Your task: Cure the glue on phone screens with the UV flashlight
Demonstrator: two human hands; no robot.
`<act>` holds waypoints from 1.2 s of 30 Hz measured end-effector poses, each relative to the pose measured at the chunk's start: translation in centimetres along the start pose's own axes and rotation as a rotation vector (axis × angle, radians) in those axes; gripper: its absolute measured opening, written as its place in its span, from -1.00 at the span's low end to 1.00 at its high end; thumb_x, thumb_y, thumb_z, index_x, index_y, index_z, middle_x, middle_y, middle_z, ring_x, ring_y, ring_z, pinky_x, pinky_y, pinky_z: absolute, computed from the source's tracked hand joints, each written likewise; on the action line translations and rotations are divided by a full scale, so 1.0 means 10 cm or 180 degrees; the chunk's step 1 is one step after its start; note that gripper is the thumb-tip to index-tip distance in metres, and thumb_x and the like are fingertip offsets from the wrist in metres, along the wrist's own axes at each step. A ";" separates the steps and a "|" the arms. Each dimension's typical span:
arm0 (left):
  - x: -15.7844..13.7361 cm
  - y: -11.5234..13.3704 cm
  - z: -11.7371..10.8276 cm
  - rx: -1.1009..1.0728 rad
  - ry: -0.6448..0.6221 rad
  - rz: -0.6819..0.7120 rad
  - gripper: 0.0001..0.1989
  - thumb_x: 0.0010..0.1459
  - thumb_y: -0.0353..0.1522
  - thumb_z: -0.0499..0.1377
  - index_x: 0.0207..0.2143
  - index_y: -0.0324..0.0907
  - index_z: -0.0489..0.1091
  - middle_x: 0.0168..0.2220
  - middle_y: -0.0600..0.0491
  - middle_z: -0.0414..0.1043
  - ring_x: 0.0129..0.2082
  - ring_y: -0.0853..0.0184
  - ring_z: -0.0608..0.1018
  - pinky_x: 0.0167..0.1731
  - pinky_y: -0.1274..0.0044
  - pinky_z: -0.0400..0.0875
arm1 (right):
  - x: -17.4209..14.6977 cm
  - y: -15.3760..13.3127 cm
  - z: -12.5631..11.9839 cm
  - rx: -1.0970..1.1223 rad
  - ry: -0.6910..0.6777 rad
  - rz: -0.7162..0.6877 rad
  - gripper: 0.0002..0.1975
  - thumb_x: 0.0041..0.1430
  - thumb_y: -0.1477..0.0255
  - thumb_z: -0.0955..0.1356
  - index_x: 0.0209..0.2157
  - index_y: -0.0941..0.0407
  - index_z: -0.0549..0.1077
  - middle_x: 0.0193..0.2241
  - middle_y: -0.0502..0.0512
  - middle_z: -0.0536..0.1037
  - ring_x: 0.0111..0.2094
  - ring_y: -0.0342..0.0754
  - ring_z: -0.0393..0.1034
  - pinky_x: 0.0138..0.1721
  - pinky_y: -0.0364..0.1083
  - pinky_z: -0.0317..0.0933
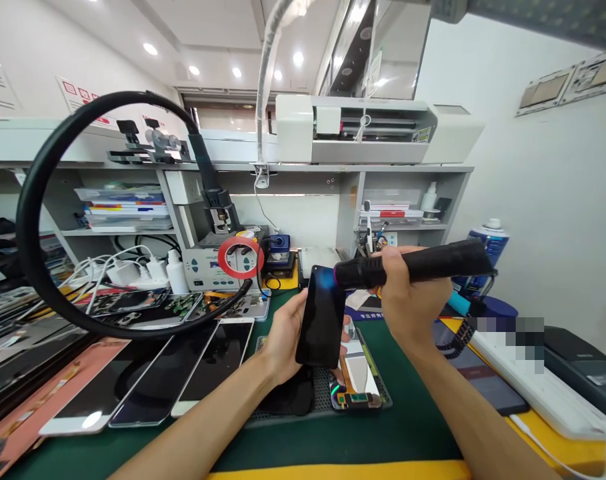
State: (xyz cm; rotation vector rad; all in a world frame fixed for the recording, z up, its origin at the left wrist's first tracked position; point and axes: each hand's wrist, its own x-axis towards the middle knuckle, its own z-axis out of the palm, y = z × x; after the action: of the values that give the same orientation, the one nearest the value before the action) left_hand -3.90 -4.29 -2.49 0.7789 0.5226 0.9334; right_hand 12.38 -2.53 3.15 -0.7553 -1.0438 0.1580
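My left hand (pixel 283 340) grips a glossy black rectangular phone (pixel 320 330) by its side edges, raised over a grey perforated mat (pixel 323 395) on the smooth green desk (pixel 277 448). My right fingers (pixel 397 267) wrap a matte black cylindrical flashlight (pixel 437 262), its ringed head at the phone's upper right, glowing blue. Below right of the phone lies a mirror-like silver panel (pixel 360 372).

I've room over the green mat (pixel 343 441) between my forearms (pixel 215 412); black hose loop (pixel 29 220) obstructs left grip's (pixel 283 343) outer side.
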 end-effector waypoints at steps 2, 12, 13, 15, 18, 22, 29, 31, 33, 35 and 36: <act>-0.01 -0.01 0.00 0.0110 0.0037 -0.0032 -0.30 0.30 0.04 -0.10 -0.08 -0.39 0.54 -0.19 -0.30 0.56 -0.32 0.01 0.61 -0.31 0.26 0.52 | 0.00 -0.03 0.01 0.0080 0.0014 0.0136 -0.74 0.14 0.22 0.41 -0.45 0.14 0.48 -0.58 0.04 0.49 -0.70 -0.11 0.32 -0.70 -0.12 0.22; -0.03 0.00 -0.03 0.0065 -0.0144 0.0011 -0.31 0.30 0.03 -0.08 -0.04 -0.38 0.54 -0.19 -0.29 0.58 -0.26 0.00 0.62 -0.25 0.29 0.50 | -0.02 -0.08 0.03 0.0244 0.0125 0.0156 -0.72 0.09 0.24 0.44 -0.47 0.19 0.50 -0.59 0.06 0.50 -0.75 -0.12 0.29 -0.78 -0.15 0.17; -0.03 0.00 -0.03 0.0049 -0.0134 0.0023 -0.31 0.30 0.02 -0.09 -0.04 -0.39 0.54 -0.20 -0.29 0.58 -0.26 -0.01 0.62 -0.26 0.29 0.49 | -0.02 -0.08 0.03 0.0250 0.0138 0.0153 -0.72 0.09 0.24 0.44 -0.48 0.19 0.50 -0.60 0.06 0.50 -0.76 -0.12 0.28 -0.79 -0.15 0.16; -0.04 0.01 -0.02 0.0026 -0.0133 0.0071 -0.30 0.31 0.00 -0.11 -0.04 -0.41 0.55 -0.21 -0.31 0.58 -0.26 -0.03 0.62 -0.28 0.29 0.49 | -0.02 -0.08 0.03 0.0272 0.0164 0.0149 -0.72 0.09 0.24 0.45 -0.47 0.19 0.50 -0.59 0.07 0.51 -0.77 -0.13 0.27 -0.80 -0.14 0.16; -0.04 0.01 -0.02 -0.0003 -0.0150 0.0104 -0.31 0.32 -0.01 -0.11 -0.05 -0.41 0.55 -0.20 -0.31 0.57 -0.26 -0.02 0.62 -0.24 0.27 0.48 | -0.02 -0.08 0.03 0.0381 0.0185 0.0116 -0.73 0.08 0.24 0.46 -0.47 0.18 0.48 -0.57 0.08 0.53 -0.77 -0.13 0.25 -0.81 -0.13 0.15; -0.05 -0.01 -0.02 0.0117 -0.0110 0.0121 -0.28 0.31 0.00 -0.12 -0.08 -0.45 0.55 -0.24 -0.33 0.57 -0.28 -0.01 0.61 -0.24 0.28 0.47 | -0.06 -0.08 0.02 0.0397 0.0156 -0.0083 -0.72 0.11 0.24 0.44 -0.46 0.18 0.48 -0.55 0.08 0.53 -0.76 -0.16 0.22 -0.79 -0.13 0.14; -0.04 -0.03 -0.03 0.0089 -0.0152 0.0201 -0.30 0.31 0.00 -0.09 -0.15 -0.43 0.58 -0.34 -0.27 0.58 -0.37 0.08 0.60 -0.32 0.37 0.46 | -0.16 -0.06 0.01 0.0279 0.0199 -0.1903 -0.89 0.09 0.44 0.43 -0.36 0.14 0.43 -0.44 0.03 0.53 -0.41 -0.06 0.50 -0.29 -0.03 0.42; -0.04 -0.04 -0.01 -0.0004 -0.0185 0.0191 -0.33 0.31 -0.02 -0.08 -0.16 -0.41 0.59 -0.35 -0.24 0.59 -0.41 0.10 0.59 -0.37 0.39 0.44 | -0.23 -0.08 -0.04 0.0348 -0.0164 -0.2331 -0.79 0.02 0.49 0.46 -0.28 0.13 0.41 -0.39 0.03 0.54 -0.40 -0.08 0.51 -0.33 -0.07 0.42; -0.04 -0.04 0.02 -0.0185 -0.0128 0.0270 -0.41 0.31 -0.07 -0.04 -0.14 -0.37 0.59 -0.34 -0.20 0.60 -0.41 0.12 0.60 -0.35 0.40 0.45 | -0.32 -0.09 -0.12 0.0146 -0.0663 -0.2377 -0.71 -0.04 0.52 0.49 -0.25 0.14 0.42 -0.30 0.10 0.57 -0.35 -0.07 0.53 -0.32 -0.07 0.45; -0.05 -0.04 0.04 -0.0394 0.0012 0.0398 -0.50 0.31 -0.13 0.00 -0.14 -0.33 0.59 -0.34 -0.14 0.60 -0.37 0.14 0.61 -0.28 0.41 0.45 | -0.43 -0.10 -0.21 0.0045 -0.0972 -0.2654 -0.67 -0.04 0.48 0.50 -0.20 0.15 0.43 -0.23 0.15 0.58 -0.30 -0.03 0.55 -0.29 -0.03 0.48; -0.05 -0.04 0.06 -0.0480 0.0081 0.0451 -0.53 0.30 -0.16 0.02 -0.15 -0.32 0.59 -0.34 -0.12 0.61 -0.35 0.15 0.61 -0.24 0.42 0.44 | -0.47 -0.11 -0.24 -0.0009 -0.1101 -0.2748 -0.66 -0.04 0.47 0.50 -0.19 0.17 0.43 -0.20 0.17 0.58 -0.28 -0.02 0.55 -0.26 0.00 0.49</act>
State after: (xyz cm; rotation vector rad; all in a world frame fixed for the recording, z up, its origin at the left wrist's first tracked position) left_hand -3.57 -5.09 -2.43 0.6746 0.4175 1.1021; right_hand 11.71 -6.69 -0.27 -0.2282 -1.6142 -0.4702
